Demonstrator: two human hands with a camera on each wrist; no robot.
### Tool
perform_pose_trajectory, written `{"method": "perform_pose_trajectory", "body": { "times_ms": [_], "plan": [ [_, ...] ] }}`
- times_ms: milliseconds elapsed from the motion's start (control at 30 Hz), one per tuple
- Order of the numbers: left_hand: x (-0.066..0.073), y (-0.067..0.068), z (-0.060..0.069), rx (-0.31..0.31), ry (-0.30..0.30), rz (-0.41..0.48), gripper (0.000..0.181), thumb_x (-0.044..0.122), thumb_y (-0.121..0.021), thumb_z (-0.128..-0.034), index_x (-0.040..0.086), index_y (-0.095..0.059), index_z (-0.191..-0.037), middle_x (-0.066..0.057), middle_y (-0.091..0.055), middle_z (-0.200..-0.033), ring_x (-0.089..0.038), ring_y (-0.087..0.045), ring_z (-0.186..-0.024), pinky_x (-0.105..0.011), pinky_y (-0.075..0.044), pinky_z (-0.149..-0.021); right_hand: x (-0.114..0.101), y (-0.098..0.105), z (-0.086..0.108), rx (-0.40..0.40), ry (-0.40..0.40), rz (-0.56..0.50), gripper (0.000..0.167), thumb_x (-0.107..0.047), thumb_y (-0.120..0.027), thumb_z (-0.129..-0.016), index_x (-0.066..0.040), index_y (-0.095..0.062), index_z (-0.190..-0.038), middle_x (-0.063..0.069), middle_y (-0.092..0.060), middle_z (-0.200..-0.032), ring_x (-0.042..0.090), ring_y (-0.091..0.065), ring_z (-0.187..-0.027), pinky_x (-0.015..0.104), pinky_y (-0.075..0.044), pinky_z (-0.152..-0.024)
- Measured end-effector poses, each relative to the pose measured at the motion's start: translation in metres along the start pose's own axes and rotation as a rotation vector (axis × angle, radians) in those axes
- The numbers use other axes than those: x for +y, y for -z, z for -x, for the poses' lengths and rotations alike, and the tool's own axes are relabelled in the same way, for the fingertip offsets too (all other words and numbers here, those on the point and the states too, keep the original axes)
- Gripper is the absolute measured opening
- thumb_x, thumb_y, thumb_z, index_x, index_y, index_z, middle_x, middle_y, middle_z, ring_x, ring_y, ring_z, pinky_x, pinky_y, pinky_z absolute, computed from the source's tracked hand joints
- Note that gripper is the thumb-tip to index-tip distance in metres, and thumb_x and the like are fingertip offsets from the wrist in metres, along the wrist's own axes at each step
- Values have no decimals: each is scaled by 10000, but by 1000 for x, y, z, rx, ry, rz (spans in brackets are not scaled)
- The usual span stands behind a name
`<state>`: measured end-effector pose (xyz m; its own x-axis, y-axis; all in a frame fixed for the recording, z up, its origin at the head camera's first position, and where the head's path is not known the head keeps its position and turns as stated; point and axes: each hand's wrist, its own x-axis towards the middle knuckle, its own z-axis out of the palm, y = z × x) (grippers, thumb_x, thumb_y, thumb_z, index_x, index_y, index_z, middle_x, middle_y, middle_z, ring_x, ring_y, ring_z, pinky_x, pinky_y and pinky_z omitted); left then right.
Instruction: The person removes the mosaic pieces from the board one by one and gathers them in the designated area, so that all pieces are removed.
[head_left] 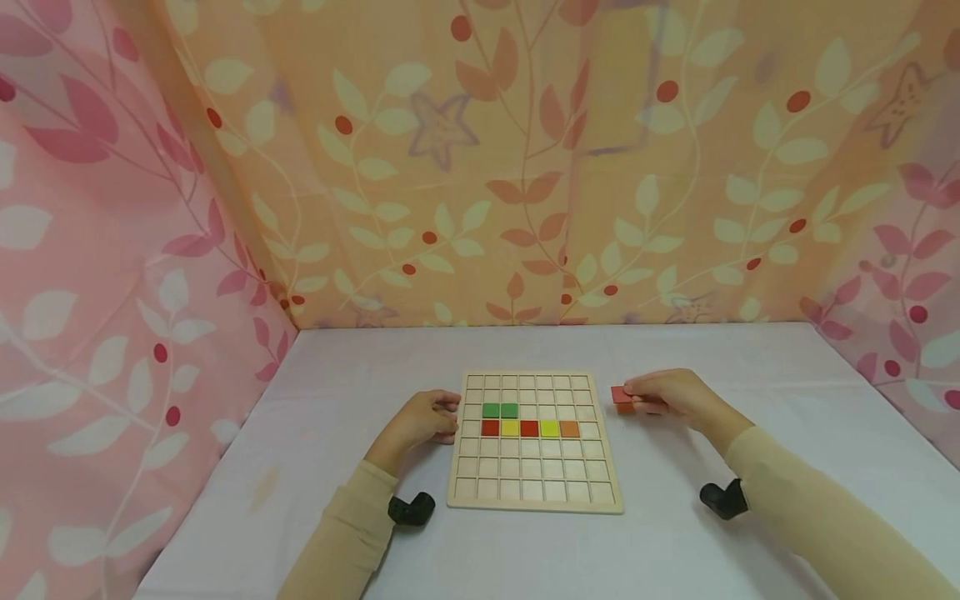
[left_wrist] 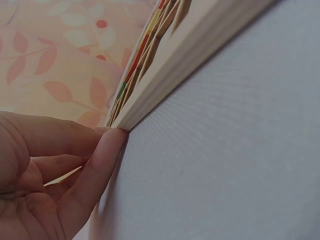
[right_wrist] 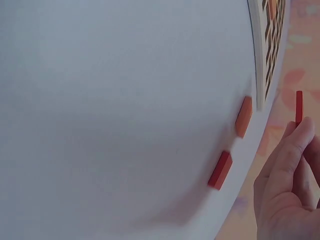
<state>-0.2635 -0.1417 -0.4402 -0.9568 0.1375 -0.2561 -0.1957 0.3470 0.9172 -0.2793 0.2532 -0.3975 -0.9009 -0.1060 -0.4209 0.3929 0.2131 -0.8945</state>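
A pale wooden grid board (head_left: 535, 506) lies flat on the table. Two green tiles (head_left: 500, 411) sit in one row, with a row of red, yellow and orange tiles (head_left: 529, 428) just below. My left hand (head_left: 417, 423) is at the board's left side, its fingertips touching the edge (left_wrist: 125, 120). Off the board's right side, my right hand (head_left: 678, 398) pinches a red tile (right_wrist: 299, 106) above the table. Below it an orange tile (right_wrist: 244, 117) and another red tile (right_wrist: 220, 170) lie on the table; in the head view this second red tile is hidden.
A white cloth covers the table (head_left: 360, 358). Behind it hangs a yellow leaf-patterned curtain (head_left: 525, 167), with a pink one (head_left: 112, 250) at the left. Black wrist straps (head_left: 412, 509) show on both sleeves.
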Motion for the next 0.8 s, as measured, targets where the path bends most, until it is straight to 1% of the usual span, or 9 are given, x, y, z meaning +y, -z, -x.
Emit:
{"method": "perform_pose_trajectory", "body": {
  "times_ms": [67, 233, 333, 433, 500, 600, 700, 800],
  "plan": [
    [0, 0, 0, 1, 0, 0, 532, -153, -644, -819, -63, -554, -1336, -206, -573, -1196, -191, -605, -865, -327, -632, -663, 1, 6, 1, 8, -6, 3, 531, -136, -715, -912, 130, -519, -1327, -18, -681, -814, 33, -663, -670, 180, -604, -707],
    [-1, 1, -1, -1, 7, 8, 528, -156, -639, -821, -63, -555, -1334, -195, -576, -1186, -180, -602, -855, -304, -628, -652, 5, 21, 4, 32, -24, 13, 501, -147, -716, -912, 110, -551, -1309, -22, -677, -824, 36, -665, -681, 172, -600, -715],
    [-1, 1, 0, -2, 10, 12, 532, -157, -639, -819, -62, -553, -1336, -194, -575, -1190, -179, -602, -854, -299, -627, -653, 8, 32, 5, 43, -19, 22, 409, -162, -724, -907, 64, -632, -1235, -53, -681, -816, 28, -665, -694, 173, -599, -723],
    [0, 1, 0, -3, 12, 11, 536, -153, -640, -819, -59, -551, -1339, -194, -575, -1195, -179, -602, -855, -303, -628, -658, 12, 44, 6, 58, -26, 30, 255, -186, -730, -905, -24, -732, -1102, -81, -684, -800, 26, -669, -701, 173, -598, -725],
    [-1, 1, 0, -2, 12, 9, 539, -151, -643, -819, -59, -550, -1342, -195, -575, -1198, -180, -603, -858, -309, -630, -663, 14, 50, 6, 67, -37, 32, 172, -196, -731, -906, -78, -770, -1025, -82, -688, -792, 32, -675, -699, 176, -598, -724],
    [-1, 1, 1, -4, 2, -1, 539, -148, -651, -816, -64, -551, -1339, -202, -577, -1199, -184, -608, -867, -321, -633, -665, 17, 59, 6, 77, -59, 13, 122, -190, -732, -907, -107, -787, -977, -66, -687, -791, 51, -682, -696, 185, -602, -725],
    [0, 0, 2, -2, -3, -4, 543, -147, -656, -812, -66, -550, -1339, -204, -577, -1198, -188, -609, -871, -327, -633, -664, 19, 67, 5, 77, -73, 2, 115, -178, -727, -911, -99, -783, -974, -56, -683, -794, 60, -682, -701, 193, -605, -729],
    [0, 0, 2, 2, -2, -8, 542, -147, -656, -814, -63, -552, -1339, -206, -575, -1202, -189, -605, -870, -326, -632, -660, 21, 72, 6, 86, -93, -1, 94, -179, -718, -918, -115, -782, -942, -59, -681, -783, 69, -679, -697, 194, -605, -724]
  ]
}}
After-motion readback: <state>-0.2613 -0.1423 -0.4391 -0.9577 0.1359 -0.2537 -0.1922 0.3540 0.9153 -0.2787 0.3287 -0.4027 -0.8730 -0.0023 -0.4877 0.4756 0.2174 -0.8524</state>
